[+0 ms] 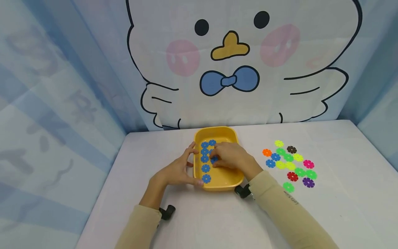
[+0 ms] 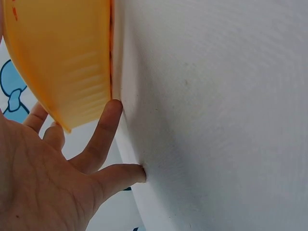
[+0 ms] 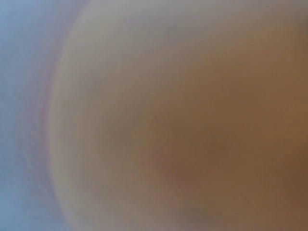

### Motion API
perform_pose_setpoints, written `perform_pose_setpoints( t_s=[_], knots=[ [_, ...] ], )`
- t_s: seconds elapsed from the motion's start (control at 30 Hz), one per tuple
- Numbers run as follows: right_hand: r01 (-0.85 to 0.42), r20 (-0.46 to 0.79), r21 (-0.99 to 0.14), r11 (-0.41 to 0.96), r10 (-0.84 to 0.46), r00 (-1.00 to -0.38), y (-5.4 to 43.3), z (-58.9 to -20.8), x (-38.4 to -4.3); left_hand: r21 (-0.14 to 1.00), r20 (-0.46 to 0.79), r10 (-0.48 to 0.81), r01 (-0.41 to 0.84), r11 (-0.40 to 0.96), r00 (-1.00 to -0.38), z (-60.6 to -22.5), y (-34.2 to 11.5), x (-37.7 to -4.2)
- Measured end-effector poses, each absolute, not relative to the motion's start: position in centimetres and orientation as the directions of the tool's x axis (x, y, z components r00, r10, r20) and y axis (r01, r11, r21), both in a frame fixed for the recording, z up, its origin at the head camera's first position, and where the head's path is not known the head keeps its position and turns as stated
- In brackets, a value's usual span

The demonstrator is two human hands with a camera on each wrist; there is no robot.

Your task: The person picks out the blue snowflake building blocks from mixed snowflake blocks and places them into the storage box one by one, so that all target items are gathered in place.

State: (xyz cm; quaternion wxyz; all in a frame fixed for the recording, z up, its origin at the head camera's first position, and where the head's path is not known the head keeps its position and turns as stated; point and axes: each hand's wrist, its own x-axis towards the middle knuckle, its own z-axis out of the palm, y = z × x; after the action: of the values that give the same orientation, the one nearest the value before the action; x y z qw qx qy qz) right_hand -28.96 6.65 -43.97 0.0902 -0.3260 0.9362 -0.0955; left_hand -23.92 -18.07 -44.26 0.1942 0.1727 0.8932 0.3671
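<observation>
A yellow tray (image 1: 228,180) stands on the table, with blue notched plastic discs (image 1: 205,168) laid inside. They form a column along its left side and a second, shorter column beside it, partly hidden by the right hand. My left hand (image 1: 177,172) spreads along the tray's left wall, thumb by the near left corner and fingers by the rim. The left wrist view shows those fingers extended against the yellow wall. Inside the tray, my right hand (image 1: 231,156) has curled fingers and thumb around a blue disc (image 1: 214,159). The right wrist view is too blurred to show it.
Right of the tray lie loose notched discs in several colours, among them orange (image 1: 266,152), purple (image 1: 308,182), pink (image 1: 309,164), dark brown (image 1: 291,149) and two blue ones (image 1: 270,163). A patterned curtain (image 1: 230,107) hangs behind the white table (image 1: 211,221).
</observation>
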Motion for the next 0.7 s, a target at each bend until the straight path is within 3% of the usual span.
perform_pose_setpoints(
  t_s=[0.7],
  knots=[
    [-0.551,-0.080,-0.203,0.810,-0.574,-0.815,6.09,-44.51,-29.23,0.723,-0.212,0.451,0.172,0.669,-0.867,-44.36,-18.09,-24.04]
  ],
)
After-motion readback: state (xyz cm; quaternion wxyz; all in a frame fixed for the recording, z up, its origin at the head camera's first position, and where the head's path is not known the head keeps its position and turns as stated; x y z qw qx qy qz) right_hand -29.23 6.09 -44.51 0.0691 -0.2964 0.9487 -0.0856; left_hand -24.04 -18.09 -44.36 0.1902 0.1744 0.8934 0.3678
